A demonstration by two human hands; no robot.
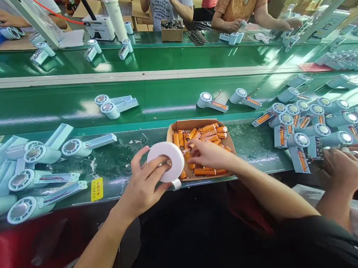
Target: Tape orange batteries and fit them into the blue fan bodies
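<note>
My left hand point(144, 182) grips a white roll of tape point(166, 160), fingers curled around its rim and through its core, held just above the near edge of the green bench. My right hand point(208, 153) reaches over a cardboard tray point(196, 124) filled with several orange battery cells point(209, 137); its fingers are pinched beside the roll, apparently on the tape's end or a cell, which I cannot make out.
Light-blue fan housings point(39, 154) lie in a pile at left, and more with wired orange cells point(301, 123) at right. A co-worker's hand point(343, 169) works at right. Green conveyor belts point(165, 98) carry more housings; people stand across the far belt.
</note>
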